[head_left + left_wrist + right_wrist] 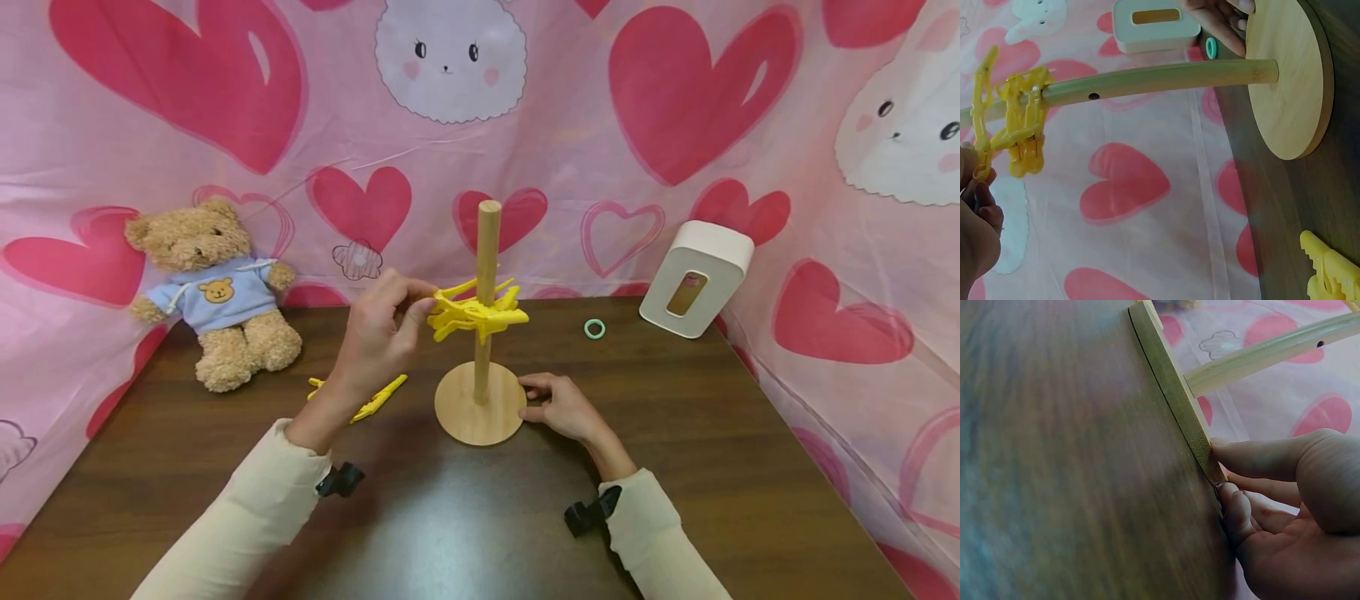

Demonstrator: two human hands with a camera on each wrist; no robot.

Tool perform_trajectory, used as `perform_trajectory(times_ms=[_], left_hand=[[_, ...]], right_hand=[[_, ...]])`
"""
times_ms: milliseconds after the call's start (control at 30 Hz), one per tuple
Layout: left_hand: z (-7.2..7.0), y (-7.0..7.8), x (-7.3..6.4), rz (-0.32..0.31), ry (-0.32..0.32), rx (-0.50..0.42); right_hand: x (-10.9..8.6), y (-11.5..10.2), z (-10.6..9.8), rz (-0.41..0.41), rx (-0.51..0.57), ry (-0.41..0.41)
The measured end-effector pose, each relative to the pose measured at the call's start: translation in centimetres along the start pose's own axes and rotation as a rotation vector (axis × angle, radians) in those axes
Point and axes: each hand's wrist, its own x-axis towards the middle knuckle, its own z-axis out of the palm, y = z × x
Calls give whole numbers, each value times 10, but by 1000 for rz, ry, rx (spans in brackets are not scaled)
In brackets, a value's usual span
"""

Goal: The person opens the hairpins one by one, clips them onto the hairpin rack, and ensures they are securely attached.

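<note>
Left hand pinches yellow plastic piece at post; right hand grips base. Likely placing; next needs steady base.

Wooden stand (smooth), plastic pieces.
</note>
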Motion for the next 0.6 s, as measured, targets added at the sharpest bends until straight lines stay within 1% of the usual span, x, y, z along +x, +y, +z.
perform_trajectory(times_ms=[267, 467, 600], left_hand=[[5, -1, 1, -5, -6, -2], [8, 0, 2, 1, -28, -13], [9, -1, 1, -8, -31, -14]], right_hand=[[0, -1, 0, 19, 1, 1], [1, 0, 0, 0, -6, -3], [1, 0, 0, -6, -3, -5]])
